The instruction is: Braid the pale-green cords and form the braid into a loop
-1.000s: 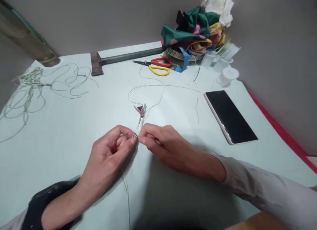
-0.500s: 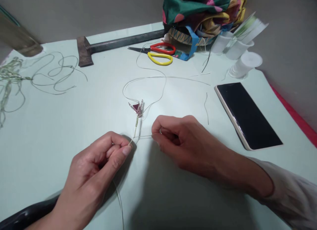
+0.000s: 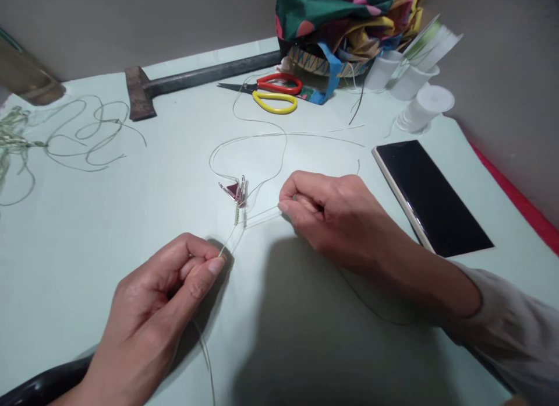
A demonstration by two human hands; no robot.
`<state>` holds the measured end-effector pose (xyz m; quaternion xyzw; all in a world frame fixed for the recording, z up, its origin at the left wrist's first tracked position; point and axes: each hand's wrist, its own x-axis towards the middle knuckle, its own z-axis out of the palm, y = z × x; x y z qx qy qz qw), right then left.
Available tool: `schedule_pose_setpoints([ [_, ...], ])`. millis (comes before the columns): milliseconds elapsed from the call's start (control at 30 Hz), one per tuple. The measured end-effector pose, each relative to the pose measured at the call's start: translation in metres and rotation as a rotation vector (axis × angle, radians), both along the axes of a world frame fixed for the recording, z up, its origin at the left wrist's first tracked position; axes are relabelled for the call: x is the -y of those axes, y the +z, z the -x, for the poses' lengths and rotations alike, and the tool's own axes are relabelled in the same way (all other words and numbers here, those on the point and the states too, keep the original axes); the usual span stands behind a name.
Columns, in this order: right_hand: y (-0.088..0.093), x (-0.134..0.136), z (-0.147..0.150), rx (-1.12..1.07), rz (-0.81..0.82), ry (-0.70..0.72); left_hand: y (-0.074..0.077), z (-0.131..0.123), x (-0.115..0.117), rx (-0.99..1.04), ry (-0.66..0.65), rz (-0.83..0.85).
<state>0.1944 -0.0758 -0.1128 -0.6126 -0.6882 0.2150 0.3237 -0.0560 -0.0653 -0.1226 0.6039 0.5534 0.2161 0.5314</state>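
Pale green table [image 3: 109, 231]. Left hand [image 3: 161, 301] pinches the cord [image 3: 229, 243] between thumb and forefinger. Right hand [image 3: 336, 219], closed, pinches a second strand, taut toward the clipped maroon piece [image 3: 236, 191] between them. An even, gentle pull seems best. Scissors [image 3: 273, 93] and phone [image 3: 430, 196] lie beyond.

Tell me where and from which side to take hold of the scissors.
Take the scissors by the red and yellow handle loops, coming from the near side. They lie flat with the blades pointing left, and the fabric pile crowds in behind them. The left hand and right hand each pinch the cord.
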Motion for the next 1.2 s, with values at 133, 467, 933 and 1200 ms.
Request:
schedule_pose_setpoints([
  [133, -0.007, -0.005, -0.003, 0.033, 0.026, -0.031, 0.004, -0.003, -0.002, -0.003, -0.015, -0.009],
  [467, -0.002, 0.04, 0.028, 0.285, 0.067, 0.385, -0.001, -0.004, -0.002, 0.104, 0.046, 0.075],
  [933, -0.002, 0.01, 0.046, 0.188, -0.076, 0.279, 0.002, -0.011, -0.008, 0.175, -0.106, -0.043],
  [1200, -0.002, -0.014, 0.053, 0.042, -0.078, 0.24, 0.0, -0.013, -0.008, 0.142, -0.107, -0.131],
])
